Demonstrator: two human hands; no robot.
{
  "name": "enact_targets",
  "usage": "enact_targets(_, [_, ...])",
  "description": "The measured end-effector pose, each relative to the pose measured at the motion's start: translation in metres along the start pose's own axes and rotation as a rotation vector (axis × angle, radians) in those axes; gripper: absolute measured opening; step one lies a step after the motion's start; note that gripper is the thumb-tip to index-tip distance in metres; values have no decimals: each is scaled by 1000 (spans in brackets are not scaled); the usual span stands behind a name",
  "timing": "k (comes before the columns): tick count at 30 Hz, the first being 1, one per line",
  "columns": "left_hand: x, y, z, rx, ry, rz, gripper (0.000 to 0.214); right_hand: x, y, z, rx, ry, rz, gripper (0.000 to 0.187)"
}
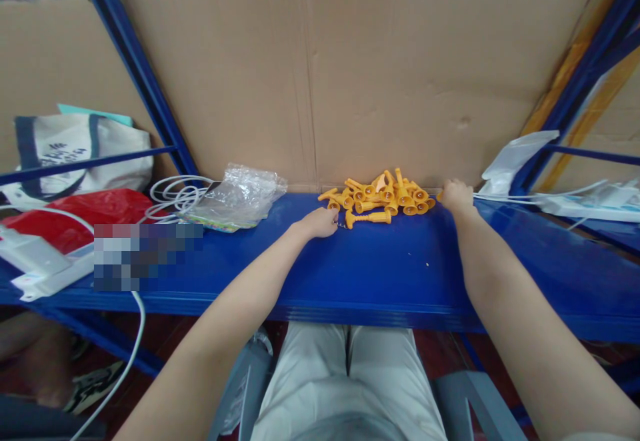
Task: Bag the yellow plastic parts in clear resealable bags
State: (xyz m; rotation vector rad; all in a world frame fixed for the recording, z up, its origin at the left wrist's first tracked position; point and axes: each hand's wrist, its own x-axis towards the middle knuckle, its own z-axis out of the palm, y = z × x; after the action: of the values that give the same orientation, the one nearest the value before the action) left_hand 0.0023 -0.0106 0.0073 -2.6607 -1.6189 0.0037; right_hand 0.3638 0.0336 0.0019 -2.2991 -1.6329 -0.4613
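Note:
Several orange plastic pieces with flared, cup-like ends lie in a pile at the back of the blue shelf. In front of it rests one hammer-shaped orange piece, with a small metal chain at its left end. My left hand is closed at this chain, its fingertips pinched on it beside the pile. Off the pile's right side, my right hand is closed, and a bit of orange shows at its left edge. The rest of what it holds is hidden by the fingers.
A clear plastic bag and coiled white cable lie left, near a red bag and a canvas bag. Power strips stand at both sides. A cardboard wall rises behind; blue posts flank it.

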Motion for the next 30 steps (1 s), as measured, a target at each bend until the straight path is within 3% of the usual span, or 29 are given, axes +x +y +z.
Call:
enact_targets(10, [-2, 1, -2, -7, -5, -13, 27, 3, 7, -3, 171, 26, 13, 36])
enact_targets(14, [-1, 0, 0, -11, 1, -17, 26, -3, 10, 9, 261, -115, 121, 43])
enact_targets(18, [0, 0, 0, -12, -3, -19, 26, -9, 14, 20, 382, -76, 240, 56])
enact_targets(20, [0, 0, 0, -11, -5, -18, 27, -9, 18, 22, 426, -73, 273, 53])
enact_targets(25, [-2, 2, -3, 12, -17, -12, 28, -5, 29, 24, 464, -142, 198, 16])
enact_targets(30, [-2, 2, -3, 13, -30, -17, 28, -5, 33, 24, 525, -156, 52, 19])
